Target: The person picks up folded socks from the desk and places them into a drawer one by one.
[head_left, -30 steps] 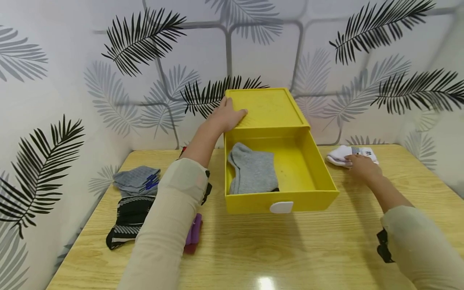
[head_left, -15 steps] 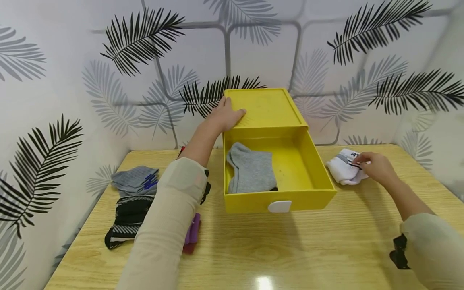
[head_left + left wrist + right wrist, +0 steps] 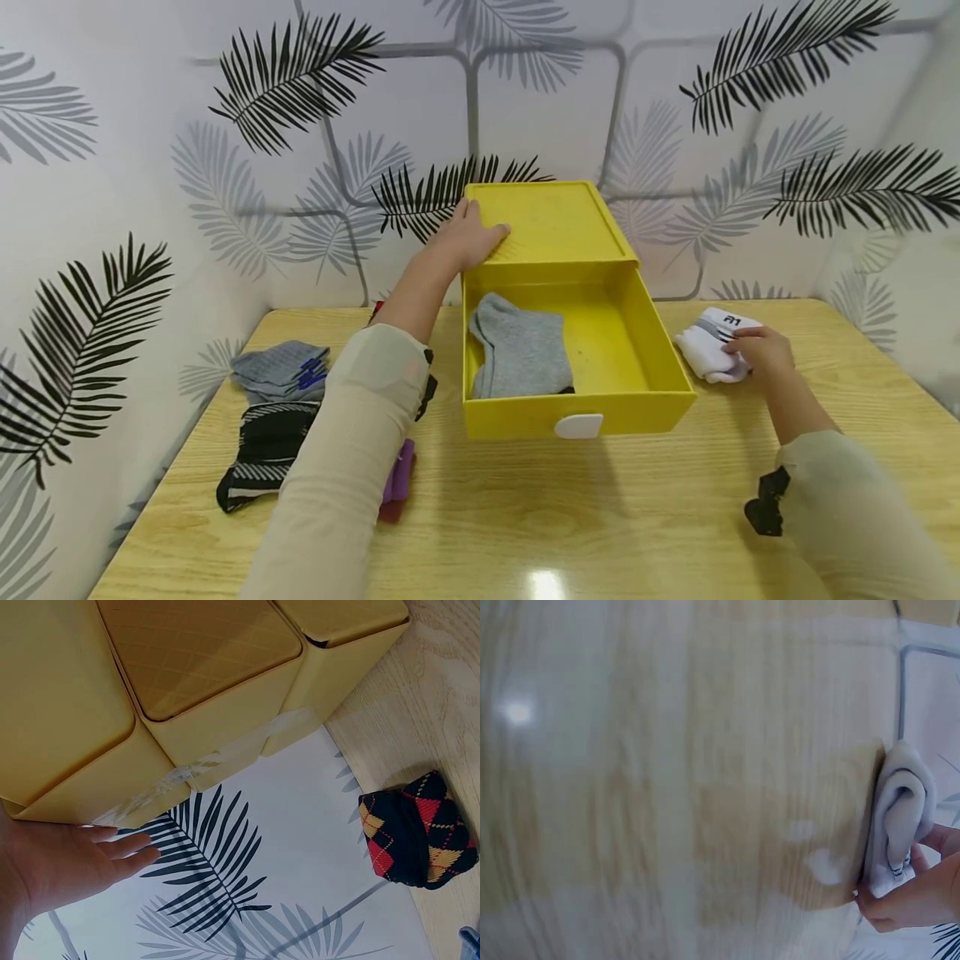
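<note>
In the head view my left hand (image 3: pixel 467 242) rests on the top left edge of a yellow drawer box (image 3: pixel 555 221), thumb on top. The left wrist view shows that hand's (image 3: pixel 67 862) fingers extended along the box's side. The box's drawer (image 3: pixel 517 418) is pulled out, with a white tab on its front. Folded grey socks (image 3: pixel 528 350) lie in the drawer's left half. Right of the box, my right hand (image 3: pixel 767 354) pinches folded white socks (image 3: pixel 703 350) with dark bands on the table. In the right wrist view the thumb and fingers grip the white socks' (image 3: pixel 904 802) lower end.
Left of the box lie grey socks with blue marks (image 3: pixel 273 371), black-and-white patterned socks (image 3: pixel 273 442) and purple socks (image 3: pixel 401 475), partly hidden by my left arm. Argyle socks (image 3: pixel 418 829) lie behind it. A leaf-patterned wall (image 3: pixel 420 100) backs the wooden table (image 3: pixel 487 533).
The white socks have been turned and shifted slightly towards me. My right hand moved to their right side, lifted its fingers, then closed in on them again. My left hand stayed put.
</note>
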Available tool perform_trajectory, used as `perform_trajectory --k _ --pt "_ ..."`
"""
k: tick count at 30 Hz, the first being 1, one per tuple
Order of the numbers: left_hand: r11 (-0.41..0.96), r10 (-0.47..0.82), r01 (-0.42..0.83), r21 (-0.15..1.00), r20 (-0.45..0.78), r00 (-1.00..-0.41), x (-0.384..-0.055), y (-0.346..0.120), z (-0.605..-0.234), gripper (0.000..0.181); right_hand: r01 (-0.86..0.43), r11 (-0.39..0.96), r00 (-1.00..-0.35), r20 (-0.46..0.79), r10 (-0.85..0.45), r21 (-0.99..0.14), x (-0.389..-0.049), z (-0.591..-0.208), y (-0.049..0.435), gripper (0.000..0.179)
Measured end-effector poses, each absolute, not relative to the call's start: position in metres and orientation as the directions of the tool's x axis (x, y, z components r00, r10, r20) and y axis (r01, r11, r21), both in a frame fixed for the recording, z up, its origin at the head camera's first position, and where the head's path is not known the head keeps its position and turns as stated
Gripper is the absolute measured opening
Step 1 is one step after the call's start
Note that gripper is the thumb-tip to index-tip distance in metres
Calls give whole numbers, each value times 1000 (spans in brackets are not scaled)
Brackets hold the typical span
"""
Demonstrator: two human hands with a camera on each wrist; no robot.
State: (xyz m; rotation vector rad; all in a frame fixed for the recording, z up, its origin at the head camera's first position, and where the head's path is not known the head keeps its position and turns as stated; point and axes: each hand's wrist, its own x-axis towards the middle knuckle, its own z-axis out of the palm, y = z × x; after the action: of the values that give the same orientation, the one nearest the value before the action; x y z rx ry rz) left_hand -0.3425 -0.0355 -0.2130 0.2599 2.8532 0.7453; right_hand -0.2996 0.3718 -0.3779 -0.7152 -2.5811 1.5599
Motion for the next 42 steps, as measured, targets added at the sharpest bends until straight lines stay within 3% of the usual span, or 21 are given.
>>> perform_trajectory --k 5,9,13,16,32,38,42 --pt "864 202 114 490 -131 -971 -343 -36 -213 75 380 292 -834 -188 518 -878 -302 -380 364 42" --pt "869 207 125 479 -121 -971 -343 -35 -214 75 404 244 -819 -230 526 -882 -301 -377 367 30" --pt "872 211 133 471 -117 -970 -344 -34 -214 75 405 0 -817 -362 449 -914 -300 -376 375 49" --pt "873 209 129 470 -120 -971 -345 -34 -214 75 408 -117 -821 -420 387 -905 -299 -377 380 53" --pt "870 209 127 475 -123 -970 -343 -36 -214 75 350 271 -914 -264 307 -897 -294 -380 382 52" --pt "869 210 125 479 -128 -969 -343 -37 -214 75 339 313 -921 -246 301 -887 -294 -380 383 51" --pt "867 208 119 484 -135 -969 -344 -36 -214 75 347 269 -916 -263 302 -899 -291 -377 381 51"
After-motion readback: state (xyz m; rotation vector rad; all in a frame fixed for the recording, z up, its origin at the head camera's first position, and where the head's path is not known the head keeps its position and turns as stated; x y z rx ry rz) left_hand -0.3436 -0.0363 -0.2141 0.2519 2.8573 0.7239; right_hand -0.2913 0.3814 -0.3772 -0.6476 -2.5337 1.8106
